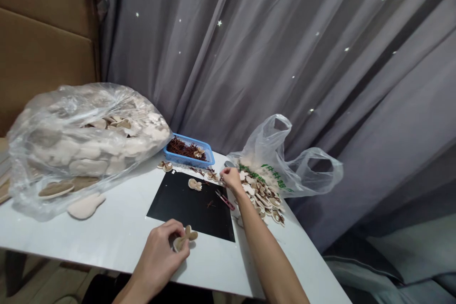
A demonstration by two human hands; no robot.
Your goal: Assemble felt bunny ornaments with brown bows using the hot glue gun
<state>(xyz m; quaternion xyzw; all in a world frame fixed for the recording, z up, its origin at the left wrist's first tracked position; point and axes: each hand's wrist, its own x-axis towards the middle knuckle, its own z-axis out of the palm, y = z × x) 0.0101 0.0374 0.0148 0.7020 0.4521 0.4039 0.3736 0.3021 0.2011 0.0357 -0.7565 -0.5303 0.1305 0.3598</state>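
My left hand [164, 251], at the near edge of the table, pinches a small tan-and-cream fabric piece with rabbit-like ears [182, 241]. Farther off, my right hand [231, 178] is at the far right corner of a black mat [188, 204], its fingers closed together; what they hold is too small to make out. Just below that hand, red-handled thread snips [225, 199] lie on the mat. A pale fabric piece [194, 184] and a dark brown bow [210, 204] rest on the mat too. Beside my right wrist is a pile of similar fabric pieces [263, 199].
At the left stands a large clear plastic bag [89, 142] full of fabric pieces. A blue basket [188, 160] of brown bows is at the back. A thin plastic carrier bag [285, 166] lies behind the pile. A grey curtain [231, 57] hangs behind the white table [117, 232].
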